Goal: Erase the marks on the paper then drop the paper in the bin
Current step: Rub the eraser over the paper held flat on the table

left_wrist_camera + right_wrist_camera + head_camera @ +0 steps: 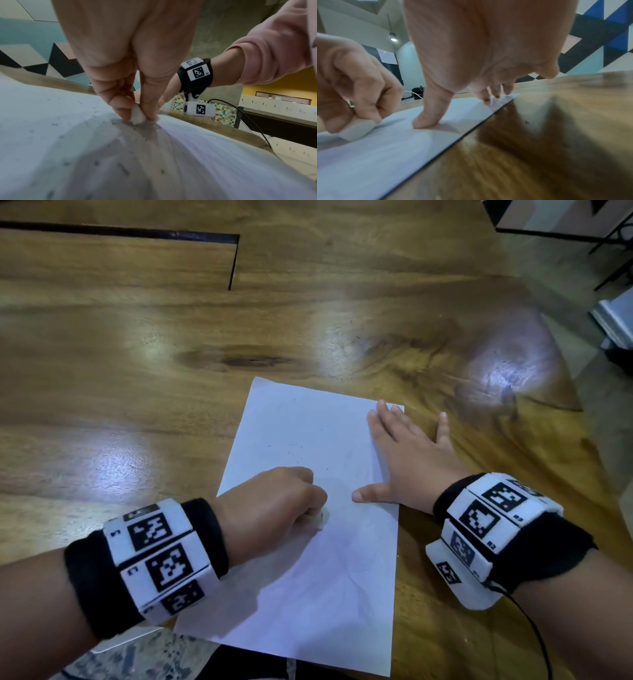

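From the head view, the left hand [274,505] is curling over the paper [308,594] while the right hand [407,460] is spreading flat, pinning the sheet's edge to the table [137,371]. From the left wrist, fingers [120,108] are pinching a white eraser [138,115] against the sheet, crumbs [123,171] lying around it. From the right wrist, the thumb [428,119] is pressing down. Faint marks seemingly remain; no bin is showing, so binning is left.

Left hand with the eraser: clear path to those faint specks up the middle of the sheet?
Probably yes. The left hand pinches the eraser against the paper; the specks lie just beyond it on bare sheet. The right hand presses flat along the right edge, off that path.
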`<state>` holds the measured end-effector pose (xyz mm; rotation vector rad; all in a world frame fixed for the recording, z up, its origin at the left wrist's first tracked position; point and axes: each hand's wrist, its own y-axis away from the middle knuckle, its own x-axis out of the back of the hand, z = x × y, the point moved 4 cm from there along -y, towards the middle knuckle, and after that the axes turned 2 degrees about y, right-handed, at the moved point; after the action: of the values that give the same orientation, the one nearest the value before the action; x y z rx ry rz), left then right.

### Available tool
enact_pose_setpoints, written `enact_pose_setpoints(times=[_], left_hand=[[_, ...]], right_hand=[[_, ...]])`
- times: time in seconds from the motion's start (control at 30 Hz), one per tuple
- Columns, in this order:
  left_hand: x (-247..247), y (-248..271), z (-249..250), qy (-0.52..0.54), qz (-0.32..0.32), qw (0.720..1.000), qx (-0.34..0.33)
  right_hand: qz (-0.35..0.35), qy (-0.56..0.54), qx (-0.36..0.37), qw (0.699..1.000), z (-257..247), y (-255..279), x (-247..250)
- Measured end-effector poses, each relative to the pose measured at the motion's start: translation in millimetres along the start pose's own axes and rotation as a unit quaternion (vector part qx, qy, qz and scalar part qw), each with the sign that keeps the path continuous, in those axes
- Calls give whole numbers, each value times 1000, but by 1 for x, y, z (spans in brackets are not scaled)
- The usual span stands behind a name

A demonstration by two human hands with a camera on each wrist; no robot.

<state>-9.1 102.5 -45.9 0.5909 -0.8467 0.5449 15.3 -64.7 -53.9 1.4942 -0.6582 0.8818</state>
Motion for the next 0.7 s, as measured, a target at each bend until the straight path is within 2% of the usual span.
enact_pose_setpoints(times=[0.1, 0.2, 0.27, 0.37, 0.47, 0.53, 0.57, 0.67, 0.7], left_hand=[[1, -2, -2, 16, -5, 1000, 25], [15, -20, -6, 18, -46, 998, 46], [34, -41, -12, 28, -12, 996, 78], [62, -76, -19, 48, 86, 989, 112], [66, -100, -15, 40, 106, 987, 115], [63, -100, -11, 29, 106, 990, 93], [59, -96, -10, 26, 82, 993, 79], [45, -80, -11, 20, -92, 993, 70], [45, -79, -12, 15, -110, 991, 76]], right_hand=[[-11, -5, -11, 1000, 7, 5, -2], [-2, -15, 12, 1000, 5, 5, -3], [10, -20, 25, 999, 2, 3, -2], [16, -25, 31, 999, 2, 2, -2], [16, -25, 31, 999, 3, 3, -3], [19, -27, 31, 999, 4, 2, -4], [19, -30, 31, 999, 4, 1, -4], [23, -38, 33, 998, 5, 1, -5], [26, -39, 33, 998, 5, 1, -5]])
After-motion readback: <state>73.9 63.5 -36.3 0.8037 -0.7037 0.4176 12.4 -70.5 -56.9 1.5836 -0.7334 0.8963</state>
